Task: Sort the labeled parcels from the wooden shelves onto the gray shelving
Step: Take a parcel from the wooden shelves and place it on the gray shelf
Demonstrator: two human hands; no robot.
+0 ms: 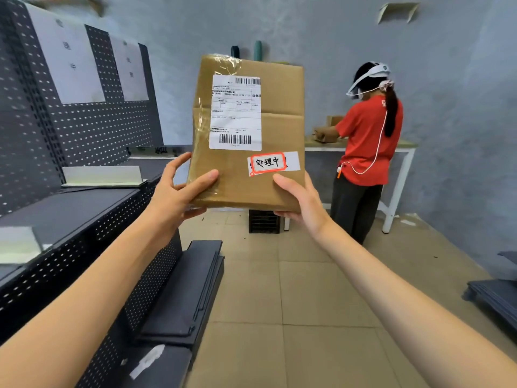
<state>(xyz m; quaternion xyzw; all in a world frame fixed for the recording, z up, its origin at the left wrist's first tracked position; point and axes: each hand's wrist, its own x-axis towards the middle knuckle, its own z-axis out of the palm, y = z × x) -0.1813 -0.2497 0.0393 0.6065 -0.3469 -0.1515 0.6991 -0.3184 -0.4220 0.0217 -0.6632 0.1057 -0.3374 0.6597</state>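
A: What is held up in the middle?

B: A brown parcel [275, 130] is held upright in the air by both hands. It is raised above the tiled floor [293, 289], just to the right of the gray shelving [84, 197].

A: How is it gripped?

B: The left hand [179, 191] is wrapped round the bottom left corner of the parcel, with the thumb laid on the front. The right hand [300, 203] is clamped on the bottom right corner, thumb on the front and fingers behind.

A: What can be read on the parcel?

B: A white shipping label [235, 112] with two barcodes is stuck on the upper left of the parcel. Its small print cannot be read. Below it, near the right thumb, a white sticker [272, 163] with a red frame is seen. "处理中" is written on it by hand.

A: What is seen around the parcel?

B: Left of the parcel, white paper sheets [67, 57] are hung on the gray shelving's dotted back. Faint signs are printed on them, too blurred to read. Right of the parcel and behind it, a person in a red shirt [369, 135] is seen at a white desk [402, 152], touching a small box [324, 135].
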